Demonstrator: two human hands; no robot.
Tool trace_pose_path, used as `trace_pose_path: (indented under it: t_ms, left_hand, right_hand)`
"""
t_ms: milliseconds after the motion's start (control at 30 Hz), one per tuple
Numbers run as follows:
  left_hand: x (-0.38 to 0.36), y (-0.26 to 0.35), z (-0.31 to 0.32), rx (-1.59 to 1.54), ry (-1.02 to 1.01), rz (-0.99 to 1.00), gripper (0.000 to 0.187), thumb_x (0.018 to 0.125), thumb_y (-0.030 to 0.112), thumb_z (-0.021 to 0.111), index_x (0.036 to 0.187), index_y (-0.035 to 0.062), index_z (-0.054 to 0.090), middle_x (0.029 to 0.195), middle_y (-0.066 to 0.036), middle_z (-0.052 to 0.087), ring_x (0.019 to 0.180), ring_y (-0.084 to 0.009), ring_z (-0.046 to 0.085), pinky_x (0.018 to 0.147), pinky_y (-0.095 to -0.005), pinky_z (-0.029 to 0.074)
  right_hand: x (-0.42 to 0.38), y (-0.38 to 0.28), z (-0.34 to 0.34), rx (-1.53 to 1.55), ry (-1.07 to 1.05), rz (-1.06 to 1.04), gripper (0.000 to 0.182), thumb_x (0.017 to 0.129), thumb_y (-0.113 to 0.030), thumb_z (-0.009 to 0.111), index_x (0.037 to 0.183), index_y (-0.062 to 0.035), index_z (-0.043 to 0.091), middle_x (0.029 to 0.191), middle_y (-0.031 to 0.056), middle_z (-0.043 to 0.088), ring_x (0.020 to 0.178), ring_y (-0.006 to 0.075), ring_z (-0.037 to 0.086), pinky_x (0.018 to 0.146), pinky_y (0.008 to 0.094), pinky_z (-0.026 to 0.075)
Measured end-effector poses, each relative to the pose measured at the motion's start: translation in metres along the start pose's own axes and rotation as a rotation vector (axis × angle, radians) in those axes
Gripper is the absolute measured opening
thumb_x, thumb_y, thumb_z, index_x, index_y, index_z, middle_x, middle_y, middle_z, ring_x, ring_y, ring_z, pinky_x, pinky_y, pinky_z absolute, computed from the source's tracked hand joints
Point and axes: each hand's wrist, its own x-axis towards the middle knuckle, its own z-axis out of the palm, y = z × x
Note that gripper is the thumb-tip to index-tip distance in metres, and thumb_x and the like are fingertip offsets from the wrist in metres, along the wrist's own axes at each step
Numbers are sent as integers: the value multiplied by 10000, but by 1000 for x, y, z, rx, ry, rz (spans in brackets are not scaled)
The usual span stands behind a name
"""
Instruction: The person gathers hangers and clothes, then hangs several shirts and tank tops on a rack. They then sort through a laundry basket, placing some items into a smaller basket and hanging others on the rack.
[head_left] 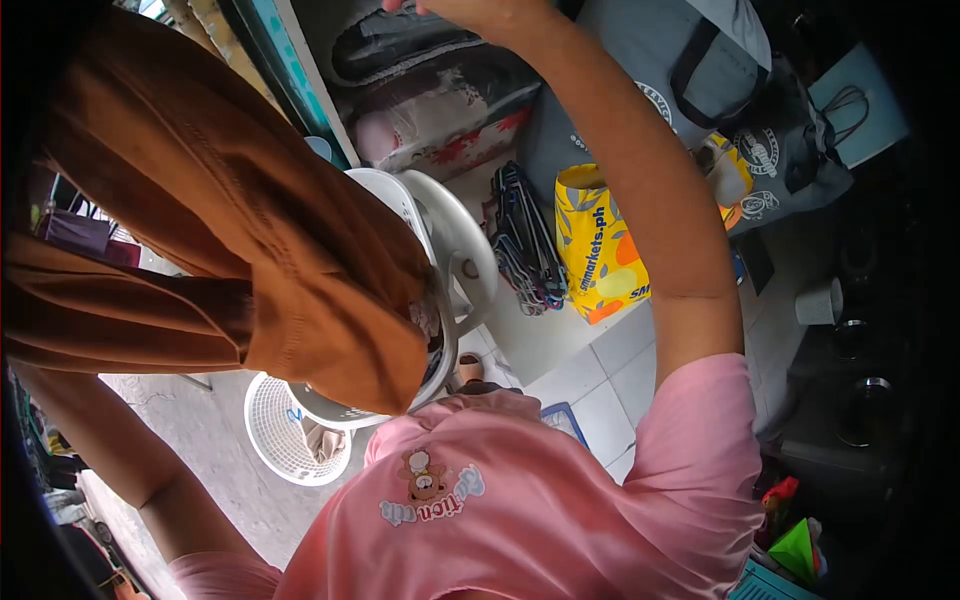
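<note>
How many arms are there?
2: the right arm at upper right; the left arm at lower left, next to the brown cloth. Others may be hidden.

Matt cloth garment (pixel 235 215), plastic basket (pixel 266 432)

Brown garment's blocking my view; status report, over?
Right hand at top edge, partly out of frame; left hand out of sight. Brown garment spans frame's left, partly hiding upper white basket.
</note>
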Motion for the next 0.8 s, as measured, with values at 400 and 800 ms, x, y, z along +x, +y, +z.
trace_pose_path:
  t_ms: [400,800]
  left_hand:
    - [-45,-13,14,32,113,99,406,887,130,455,1248,-20,348,1168,-154,500,1115,-211,478,999,-399,373]
    - [-241,-148,-3,-63,501,-791,510,806,163,623,1244,15,408,1209,-102,494,1080,-198,503,920,-342,420]
  right_hand:
    - [-308,329,83,-697,-141,878,253,782,-217,592,971,-74,502,976,146,557,914,350,551,727,447,460]
    - [-363,345,84,-791,-120,994,165,816,-121,510,969,-64,494,989,150,552,880,352,576,712,446,482]
